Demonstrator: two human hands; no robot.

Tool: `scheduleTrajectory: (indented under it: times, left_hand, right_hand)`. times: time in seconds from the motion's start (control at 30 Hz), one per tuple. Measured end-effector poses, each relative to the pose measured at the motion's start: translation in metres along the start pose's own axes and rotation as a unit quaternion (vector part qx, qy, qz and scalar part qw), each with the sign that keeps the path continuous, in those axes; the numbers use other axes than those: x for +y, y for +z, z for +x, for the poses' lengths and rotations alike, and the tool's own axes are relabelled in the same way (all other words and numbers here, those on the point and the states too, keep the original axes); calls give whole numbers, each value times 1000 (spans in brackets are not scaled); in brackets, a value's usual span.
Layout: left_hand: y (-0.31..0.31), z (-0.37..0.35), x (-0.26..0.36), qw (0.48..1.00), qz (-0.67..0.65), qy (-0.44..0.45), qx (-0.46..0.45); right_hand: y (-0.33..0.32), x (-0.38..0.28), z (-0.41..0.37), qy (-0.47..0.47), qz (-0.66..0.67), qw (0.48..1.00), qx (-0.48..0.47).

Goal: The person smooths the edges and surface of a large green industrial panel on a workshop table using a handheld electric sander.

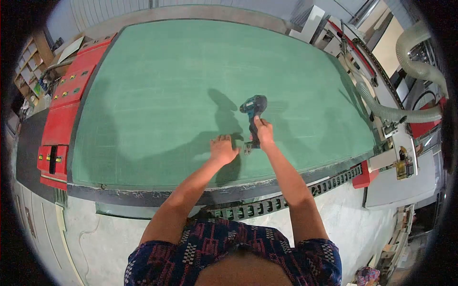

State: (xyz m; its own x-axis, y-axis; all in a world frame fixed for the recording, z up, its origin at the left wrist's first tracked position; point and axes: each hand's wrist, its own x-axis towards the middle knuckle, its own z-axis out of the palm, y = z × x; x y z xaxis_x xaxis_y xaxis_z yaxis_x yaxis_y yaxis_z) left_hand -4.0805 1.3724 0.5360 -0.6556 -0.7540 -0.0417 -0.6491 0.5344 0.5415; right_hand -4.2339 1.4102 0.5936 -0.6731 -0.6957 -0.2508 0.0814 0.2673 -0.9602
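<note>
My right hand (264,130) is wrapped round the grip of a teal and black cordless drill (253,104), its head tilted up to the left over the green board surface (157,90). Whether a bit sits in its nose I cannot make out. A small metal piece (247,148) shows at the foot of the tool. To the left, my left hand (224,148) is on or just over the green surface, fingers spread and nothing in them. Shadows of both arms and the drill fall across the surface.
A red machine panel (67,112) with yellow and black knobs borders the left side. On the right stand a machine gantry (381,90) and a ribbed grey hose (391,110). A black cable chain (267,207) runs along the near edge, above a pale floor (119,243).
</note>
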Motion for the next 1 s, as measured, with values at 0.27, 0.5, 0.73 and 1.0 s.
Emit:
scheduleTrajectory:
  times: [0.27, 0.5, 0.73, 1.0]
  left_hand:
    - [-8, 22, -1, 790, -583, -154, -107]
    - [-22, 24, 14, 765, -615, -135, -138]
    - [-35, 35, 16, 763, -607, -140, -174]
    - [-25, 51, 8, 755, -599, -137, -229]
  right_hand:
    - [36, 16, -1, 10, 11, 1000, 24]
    - [43, 18, 1, -8, -53, 998, 38]
    - [47, 19, 0, -32, -110, 992, 47]
    - [52, 20, 3, -7, -202, 977, 68]
